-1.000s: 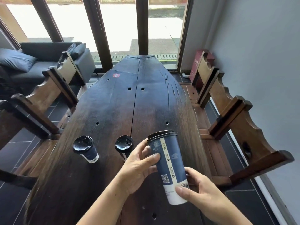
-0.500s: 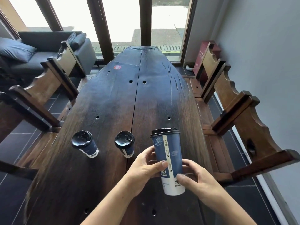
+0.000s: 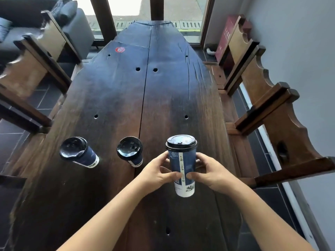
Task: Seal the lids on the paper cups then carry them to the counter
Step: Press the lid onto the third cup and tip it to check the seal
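A tall blue paper cup point(image 3: 183, 165) with a black lid point(image 3: 181, 141) stands upright on the dark wooden table point(image 3: 116, 98), near its right side. My left hand point(image 3: 157, 173) and my right hand point(image 3: 208, 172) wrap its middle from either side, thumbs nearly meeting on the seam. Two shorter blue cups with black lids stand to the left: one point(image 3: 130, 151) just left of the table's centre seam, the other point(image 3: 79, 152) near the left edge.
High-backed wooden benches flank the table on the left point(image 3: 27, 69) and right point(image 3: 268, 109). A dark sofa point(image 3: 76, 29) sits far left by the window. A grey wall point(image 3: 299, 51) runs close along the right. A red round sticker point(image 3: 120, 49) marks the far tabletop.
The tall cup has gone from tilted and lifted to upright on the table. My right hand moved up from its base to its middle. The view tipped further down.
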A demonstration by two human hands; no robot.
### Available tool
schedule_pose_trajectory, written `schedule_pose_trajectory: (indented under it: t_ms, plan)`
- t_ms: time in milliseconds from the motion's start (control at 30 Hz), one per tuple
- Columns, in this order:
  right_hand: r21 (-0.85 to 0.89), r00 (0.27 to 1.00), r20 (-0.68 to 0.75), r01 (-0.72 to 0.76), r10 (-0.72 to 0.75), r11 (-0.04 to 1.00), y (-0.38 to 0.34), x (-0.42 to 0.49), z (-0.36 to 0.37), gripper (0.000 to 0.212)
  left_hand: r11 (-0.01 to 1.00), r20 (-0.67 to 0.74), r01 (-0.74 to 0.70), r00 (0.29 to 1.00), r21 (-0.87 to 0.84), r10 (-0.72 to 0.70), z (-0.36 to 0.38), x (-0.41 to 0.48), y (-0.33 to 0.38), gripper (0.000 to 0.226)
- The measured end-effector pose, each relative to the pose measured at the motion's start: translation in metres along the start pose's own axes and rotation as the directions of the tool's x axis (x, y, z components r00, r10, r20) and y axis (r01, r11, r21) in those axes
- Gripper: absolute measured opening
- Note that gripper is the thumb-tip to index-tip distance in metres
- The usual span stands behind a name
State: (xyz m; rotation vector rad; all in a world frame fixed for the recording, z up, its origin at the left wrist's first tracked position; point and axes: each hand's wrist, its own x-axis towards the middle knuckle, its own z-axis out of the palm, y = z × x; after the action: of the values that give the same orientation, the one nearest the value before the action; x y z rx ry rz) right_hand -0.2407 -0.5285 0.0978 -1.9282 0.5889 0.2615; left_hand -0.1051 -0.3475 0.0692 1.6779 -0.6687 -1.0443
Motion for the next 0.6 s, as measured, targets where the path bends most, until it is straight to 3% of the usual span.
schedule_pose_trajectory:
  t_ms: [133,300,600]
  plan:
    - [-0.114,0.999,-0.024,-0.025,0.022,0.993,0.016,0.036,-0.003,0.048,0.981,-0.019,-0.026,0.999,0.19,0.03,-0.01,0.036,-0.018,0.056]
    - [-0.168,0.997,-0.069,-0.044,0.033,0.985,0.037,0.071,-0.004,0.046,0.958,-0.038,-0.051,0.997,0.281,0.064,-0.011,0.075,-0.042,0.063]
    - [-0.12,0.992,-0.125,-0.044,0.029,0.992,0.07,0.094,0.004,0.078,0.942,-0.065,-0.079,0.992,0.325,0.106,0.002,0.108,-0.073,0.083]
